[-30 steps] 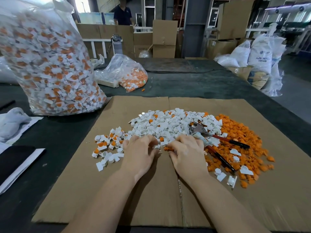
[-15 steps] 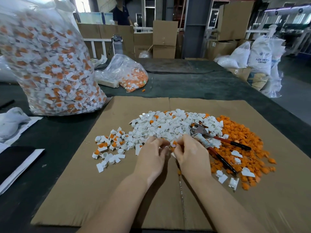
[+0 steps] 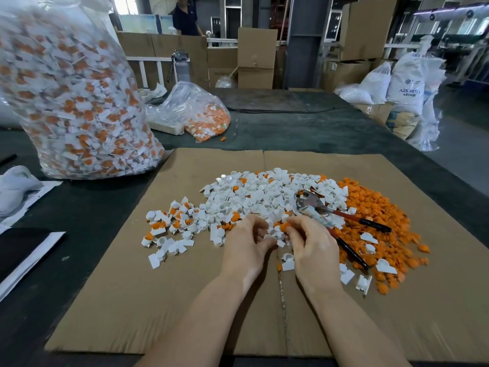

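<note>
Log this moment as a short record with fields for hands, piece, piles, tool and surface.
left hand: pinches a white and orange piece at the fingertips
right hand: pinches the same piece from the other side
white pile: mid cardboard, just beyond the hands
orange pile: right of the white pile
pliers: lie on the piles, right of the right hand
large bag: back left, full of white and orange pieces

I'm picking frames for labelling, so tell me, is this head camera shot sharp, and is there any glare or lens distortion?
Head view: the left hand, right hand and the small pieces they pinch are fairly sharp; the big bag at the left edge is smeared; the window behind is blown out; the wide lens stretches the cardboard sheet toward the frame's edges.
</note>
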A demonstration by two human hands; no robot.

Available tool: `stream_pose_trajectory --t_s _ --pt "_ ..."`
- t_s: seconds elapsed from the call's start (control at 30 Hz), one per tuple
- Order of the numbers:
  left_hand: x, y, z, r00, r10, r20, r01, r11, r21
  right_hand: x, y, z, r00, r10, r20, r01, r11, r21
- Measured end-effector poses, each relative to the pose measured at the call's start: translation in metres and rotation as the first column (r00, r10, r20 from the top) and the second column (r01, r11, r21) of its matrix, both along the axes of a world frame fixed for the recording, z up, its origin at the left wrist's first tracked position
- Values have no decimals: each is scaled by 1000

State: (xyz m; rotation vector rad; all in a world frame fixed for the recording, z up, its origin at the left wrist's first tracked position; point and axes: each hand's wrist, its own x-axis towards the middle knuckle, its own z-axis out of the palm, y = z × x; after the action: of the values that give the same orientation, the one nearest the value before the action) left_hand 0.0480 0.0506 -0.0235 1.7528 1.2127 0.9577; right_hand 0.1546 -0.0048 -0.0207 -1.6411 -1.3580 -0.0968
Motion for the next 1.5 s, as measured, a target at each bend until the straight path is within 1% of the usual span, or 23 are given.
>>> stream_pose_trajectory --t_s 0.13,0.23,0.3,0.43,0.57,0.67,0.8,0.97,1.1,1.27,1.33,1.4,1.5 --pt "-1 -1 0 996 13 83 -10 999 -38 1 -2 1 999 16 -42 -18 999 -30" --pt "-3 -1 0 998 12 62 -12 1000 6 0 -2 1 999 19 -41 -21 999 -40" --pt "-5 -1 1 997 8 80 -10 1000 21 0 -2 0 999 13 -34 -14 999 -40" --pt "-6 -2 2 983 -12 181 17 1000 -23 0 -2 -1 1000 17 -3 -17 999 -51" --pt "-8 -2 1 979 6 202 -1 1000 -25 -1 -1 -2 997 52 56 -47 995 -83" --pt "-9 -2 3 979 -6 205 12 1000 -28 -2 -1 -2 993 40 110 -29 995 -96" --pt "-10 -4 4 969 -15 246 31 997 -63 -2 -1 -3 992 32 125 -18 994 -111" --pt "-9 -6 4 973 -18 230 28 999 -41 -3 -2 -3 981 51 186 -31 994 -109" --pt "-8 -6 2 981 -9 196 9 1000 1 -3 -1 -4 978 61 202 -41 994 -103" --pt "-9 -11 2 992 -33 122 26 998 54 -3 -1 -3 974 69 215 -51 995 -88" --pt "-9 -9 2 988 -3 153 -2 1000 28 -3 -2 -2 975 74 211 -58 995 -84" --pt "-9 -7 3 974 47 223 -38 998 -42 -3 -3 -2 977 90 193 -78 994 -72" --pt "-10 -4 3 950 74 304 -28 987 -155 -2 -3 -1 989 118 91 -114 992 -52"
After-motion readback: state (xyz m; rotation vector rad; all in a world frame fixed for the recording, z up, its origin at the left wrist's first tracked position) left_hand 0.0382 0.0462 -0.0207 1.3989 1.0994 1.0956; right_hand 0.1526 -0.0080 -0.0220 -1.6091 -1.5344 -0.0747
